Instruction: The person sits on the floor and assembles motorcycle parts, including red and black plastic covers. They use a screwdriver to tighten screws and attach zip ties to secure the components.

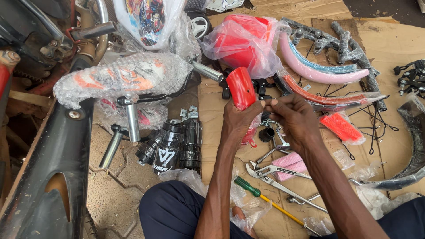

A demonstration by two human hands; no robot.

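My left hand (239, 120) is closed around a red plastic tube-shaped part (240, 86), holding it upright over the cardboard. My right hand (295, 118) pinches at the lower edge of that red part with fingertips together, touching it beside my left thumb. Below the hands lie a black cap (266, 134) and small metal brackets (280, 140). My knees in dark blue trousers (170, 210) are at the bottom.
Bubble-wrapped bicycle frame (128, 75) lies left. Black shrink-wrapped parts (175, 146), pliers (272, 173), a green-handled screwdriver (259, 196), pink grips (290, 164), mudguards (318, 71), a red bagged part (243, 42), a red reflector (341, 127) and a brake caliper (411, 77) lie about the cardboard (394, 40).
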